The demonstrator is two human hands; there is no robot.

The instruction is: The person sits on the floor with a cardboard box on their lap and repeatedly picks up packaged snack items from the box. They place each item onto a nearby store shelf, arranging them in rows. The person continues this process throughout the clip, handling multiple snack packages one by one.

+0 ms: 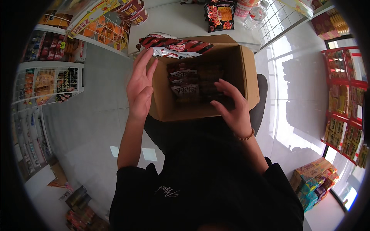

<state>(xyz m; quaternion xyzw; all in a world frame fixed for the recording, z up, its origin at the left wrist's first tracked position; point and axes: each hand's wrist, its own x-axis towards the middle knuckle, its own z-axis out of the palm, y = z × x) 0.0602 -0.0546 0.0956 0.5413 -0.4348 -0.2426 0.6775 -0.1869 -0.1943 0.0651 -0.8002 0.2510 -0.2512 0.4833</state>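
Observation:
An opened cardboard box [251, 75] stands in front of me, partly against my dark trousers. Inside it, rows of small snack packets [185, 89] with white and dark red wrappers sit low; the right part is in shadow. Across the box's far left edge lies a shiny red, black and white plastic package [179, 47]. My left hand [140, 83] is raised beside the left wall, fingers apart, its fingertips at that package's left end; I cannot tell whether they touch. My right hand [234, 105] hovers over the box's right side, fingers spread, holding nothing.
Beyond the box is a white shelf [170, 20] with noodle bowls [134, 13], a black noodle packet [221, 17] and a clear plastic bottle [255, 16]. Wire racks [46, 83] of snacks stand left, a red display rack [341, 98] right. Stacked cartons [315, 182] sit lower right.

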